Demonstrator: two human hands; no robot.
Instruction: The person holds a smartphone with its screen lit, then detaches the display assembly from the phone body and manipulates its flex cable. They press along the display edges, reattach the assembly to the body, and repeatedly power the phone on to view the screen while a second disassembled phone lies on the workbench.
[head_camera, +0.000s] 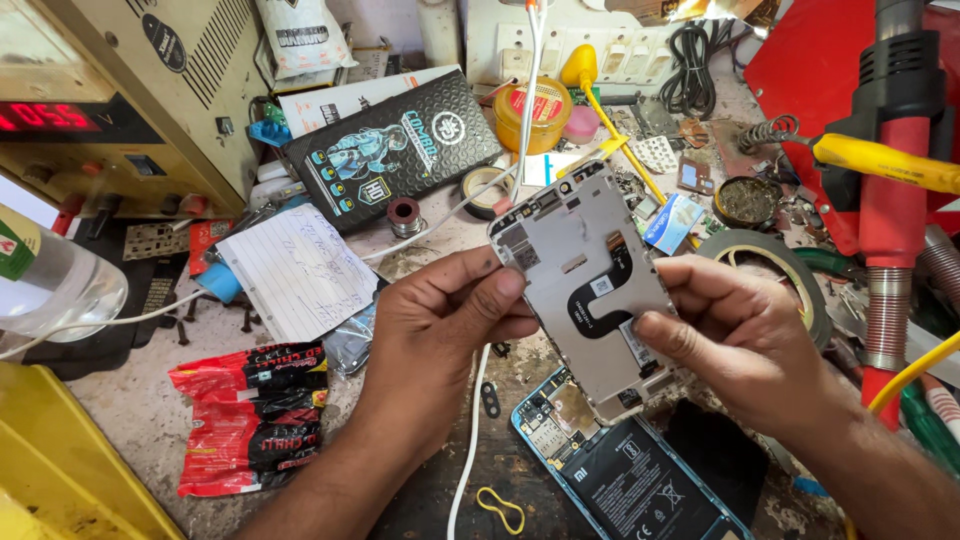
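Both my hands hold a grey phone back frame (570, 260) with a black flex strip on its inner face, tilted above the bench. My left hand (445, 320) pinches its left edge with thumb and fingers. My right hand (735, 325) grips its right lower edge, thumb pressed on the inner face. Directly below lies an opened blue phone (620, 465) with its black battery and circuit board exposed.
A beige power supply (120, 100) with a red display stands at back left. A black box (395, 145), lined paper (295, 270), red snack wrapper (250, 415), yellow bin (60, 460), tape roll (775, 265), solder paste jar (535, 112), red hot-air tool (895, 180) and white cable (470, 440) crowd the bench.
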